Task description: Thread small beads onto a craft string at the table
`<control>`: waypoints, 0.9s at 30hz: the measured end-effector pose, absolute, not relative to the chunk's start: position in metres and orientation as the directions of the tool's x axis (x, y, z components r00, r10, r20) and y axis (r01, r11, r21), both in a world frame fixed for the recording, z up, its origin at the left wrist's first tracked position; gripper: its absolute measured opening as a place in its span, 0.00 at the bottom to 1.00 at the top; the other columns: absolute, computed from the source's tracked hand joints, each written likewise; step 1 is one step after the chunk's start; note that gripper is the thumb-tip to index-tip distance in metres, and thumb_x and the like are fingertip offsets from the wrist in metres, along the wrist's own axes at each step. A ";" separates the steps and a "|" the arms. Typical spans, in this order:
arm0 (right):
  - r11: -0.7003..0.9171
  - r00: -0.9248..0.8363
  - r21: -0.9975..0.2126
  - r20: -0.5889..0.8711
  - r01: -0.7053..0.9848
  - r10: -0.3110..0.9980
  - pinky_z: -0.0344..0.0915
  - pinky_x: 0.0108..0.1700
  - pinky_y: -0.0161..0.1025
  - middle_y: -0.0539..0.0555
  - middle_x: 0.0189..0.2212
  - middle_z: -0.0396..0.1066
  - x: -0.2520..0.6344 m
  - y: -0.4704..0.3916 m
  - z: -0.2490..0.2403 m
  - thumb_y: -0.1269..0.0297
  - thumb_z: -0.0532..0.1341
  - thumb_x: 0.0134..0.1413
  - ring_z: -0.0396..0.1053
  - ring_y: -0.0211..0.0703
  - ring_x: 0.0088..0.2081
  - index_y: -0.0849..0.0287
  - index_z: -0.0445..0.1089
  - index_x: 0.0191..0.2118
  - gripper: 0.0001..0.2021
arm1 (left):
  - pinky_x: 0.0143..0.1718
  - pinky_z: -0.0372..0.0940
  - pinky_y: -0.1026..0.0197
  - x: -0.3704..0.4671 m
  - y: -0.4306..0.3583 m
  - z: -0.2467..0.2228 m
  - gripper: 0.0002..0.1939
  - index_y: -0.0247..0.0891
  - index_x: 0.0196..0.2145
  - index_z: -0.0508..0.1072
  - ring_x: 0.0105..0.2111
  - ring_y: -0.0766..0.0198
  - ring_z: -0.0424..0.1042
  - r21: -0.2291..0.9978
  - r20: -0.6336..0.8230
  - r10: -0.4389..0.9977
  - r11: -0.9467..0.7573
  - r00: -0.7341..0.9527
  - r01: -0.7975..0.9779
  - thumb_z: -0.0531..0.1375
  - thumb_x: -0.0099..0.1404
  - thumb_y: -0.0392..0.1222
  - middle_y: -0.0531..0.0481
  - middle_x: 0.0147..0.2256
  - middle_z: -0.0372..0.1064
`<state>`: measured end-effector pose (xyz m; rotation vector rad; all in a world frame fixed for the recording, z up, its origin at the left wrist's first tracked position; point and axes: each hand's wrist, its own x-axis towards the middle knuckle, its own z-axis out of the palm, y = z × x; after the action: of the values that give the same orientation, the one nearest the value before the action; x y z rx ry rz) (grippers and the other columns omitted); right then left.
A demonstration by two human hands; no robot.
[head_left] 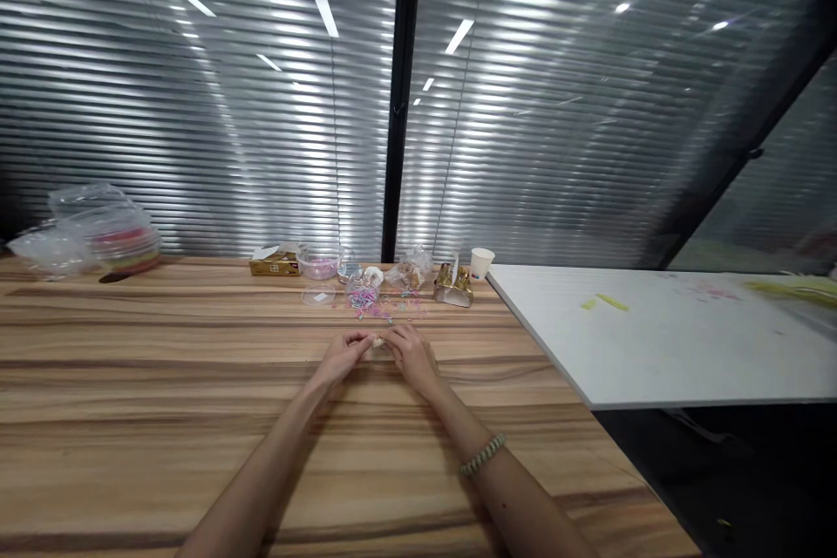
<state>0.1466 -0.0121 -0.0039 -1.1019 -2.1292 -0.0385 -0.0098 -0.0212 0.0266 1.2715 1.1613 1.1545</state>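
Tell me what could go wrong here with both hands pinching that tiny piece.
The small pale piece between the left hand and right hand could slip and roll across the striped wooden table. A forward reach might scatter the loose pastel beads or tip the white paper cup.

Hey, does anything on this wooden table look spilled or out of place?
Yes. Small pastel beads lie scattered loose on the wooden table, beside their clear cup, just beyond the left hand and right hand.
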 end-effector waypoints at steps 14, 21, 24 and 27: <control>0.627 -0.398 -0.249 0.588 0.738 0.704 0.60 0.39 0.35 0.52 0.34 0.70 0.146 -0.011 -0.006 0.72 0.55 0.57 0.64 0.41 0.38 0.54 0.71 0.41 0.10 | 0.17 0.39 0.68 -0.010 -0.017 0.019 0.16 0.33 0.21 0.71 0.15 0.74 0.48 0.999 -0.049 0.996 0.047 0.078 0.018 0.66 0.43 0.50 0.57 0.16 0.57; 0.628 -0.401 -0.262 0.580 0.733 0.709 0.60 0.40 0.34 0.53 0.35 0.70 0.146 -0.011 -0.006 0.72 0.55 0.57 0.65 0.41 0.39 0.55 0.71 0.41 0.10 | 0.17 0.37 0.68 -0.011 -0.016 0.015 0.18 0.33 0.23 0.70 0.16 0.75 0.47 0.998 -0.068 0.994 0.067 0.088 0.013 0.65 0.42 0.52 0.57 0.17 0.56; 0.621 -0.405 -0.265 0.563 0.737 0.721 0.60 0.40 0.34 0.53 0.35 0.70 0.146 -0.012 -0.005 0.72 0.55 0.57 0.65 0.41 0.39 0.55 0.71 0.41 0.10 | 0.17 0.37 0.68 -0.011 -0.015 0.014 0.18 0.33 0.23 0.70 0.16 0.75 0.46 0.997 -0.079 0.993 0.078 0.090 0.019 0.65 0.42 0.52 0.57 0.17 0.56; 0.608 -0.408 -0.266 0.538 0.748 0.738 0.60 0.40 0.34 0.53 0.35 0.70 0.146 -0.013 -0.003 0.72 0.54 0.58 0.65 0.41 0.39 0.54 0.71 0.41 0.11 | 0.17 0.39 0.68 -0.013 -0.014 0.011 0.19 0.33 0.23 0.69 0.17 0.74 0.48 0.996 -0.087 0.992 0.084 0.093 0.036 0.64 0.42 0.53 0.57 0.17 0.56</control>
<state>0.1463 -0.0134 -0.0027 -1.1660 -2.2092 -0.0222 -0.0125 -0.0138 0.0111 1.2120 1.2018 1.0618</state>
